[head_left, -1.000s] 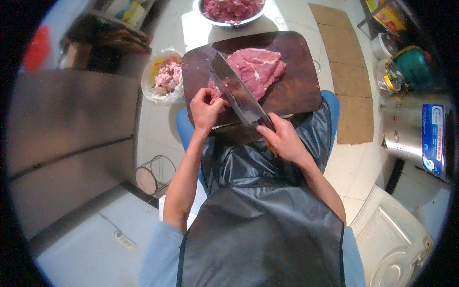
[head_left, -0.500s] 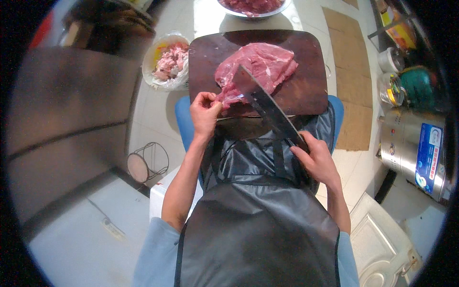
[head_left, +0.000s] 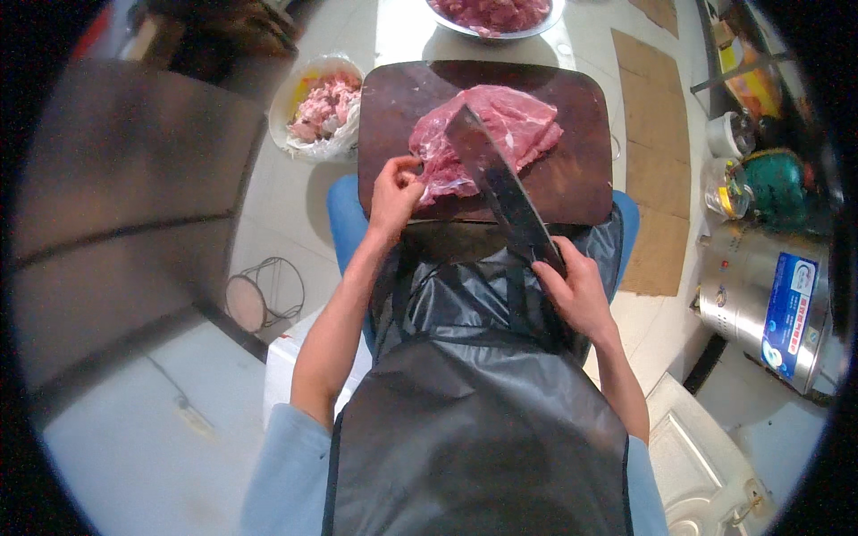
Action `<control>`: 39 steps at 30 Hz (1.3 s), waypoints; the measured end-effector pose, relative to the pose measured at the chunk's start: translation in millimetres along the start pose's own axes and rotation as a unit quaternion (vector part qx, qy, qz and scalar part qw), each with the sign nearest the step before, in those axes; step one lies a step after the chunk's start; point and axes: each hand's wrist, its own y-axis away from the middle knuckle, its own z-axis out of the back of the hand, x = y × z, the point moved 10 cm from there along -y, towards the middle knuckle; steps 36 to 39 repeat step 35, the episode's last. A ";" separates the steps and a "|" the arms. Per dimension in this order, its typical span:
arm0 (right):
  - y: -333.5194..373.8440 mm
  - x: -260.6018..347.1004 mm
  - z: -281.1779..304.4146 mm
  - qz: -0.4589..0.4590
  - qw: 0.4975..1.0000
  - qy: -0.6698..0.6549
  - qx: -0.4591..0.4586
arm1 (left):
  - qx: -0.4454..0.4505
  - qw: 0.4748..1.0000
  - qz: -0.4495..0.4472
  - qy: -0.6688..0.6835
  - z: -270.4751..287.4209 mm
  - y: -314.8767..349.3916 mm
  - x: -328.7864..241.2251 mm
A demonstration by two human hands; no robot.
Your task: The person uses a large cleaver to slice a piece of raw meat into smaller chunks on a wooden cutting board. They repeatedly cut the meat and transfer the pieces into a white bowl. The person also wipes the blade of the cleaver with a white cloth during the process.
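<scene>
A large slab of raw red meat (head_left: 527,125) lies on a dark brown cutting board (head_left: 572,188). At the slab's near left edge is my left hand (head_left: 395,195), its fingers curled and closed on the meat's rim; the fingertips are partly hidden. My right hand (head_left: 579,290) grips a cleaver (head_left: 511,201) by its handle. The wide dark blade slants up and left, its far end over the middle of the meat. Whether the blade touches the meat, I cannot tell.
Left of the board stands a plastic-lined bowl (head_left: 284,116) of pale meat scraps. A metal basin (head_left: 511,36) of red meat pieces sits beyond it. A blue seat edge (head_left: 344,214) shows below the board, cardboard (head_left: 657,161) lies on the floor, and a steel cylinder (head_left: 746,286) stands right.
My left hand has shifted slightly up along the meat's edge, and the flap it pinched lies closer to the slab. The cleaver has turned a little more upright. The view has shifted slightly.
</scene>
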 end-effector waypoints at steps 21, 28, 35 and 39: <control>-19.9 12.0 -30.1 0.035 0.994 -0.101 0.026 | -0.076 0.975 -0.149 -0.146 -6.0 -15.8 -30.8; -4.3 13.5 -10.6 -0.026 0.995 -0.036 0.092 | -0.088 0.983 -0.133 -0.087 6.2 5.2 -34.4; 29.1 -0.2 20.5 -0.054 0.995 -0.078 -0.010 | 0.000 0.991 -0.060 -0.120 -0.2 -14.1 30.1; 29.1 -0.2 20.5 -0.054 0.995 -0.078 -0.010 | 0.000 0.991 -0.060 -0.120 -0.2 -14.1 30.1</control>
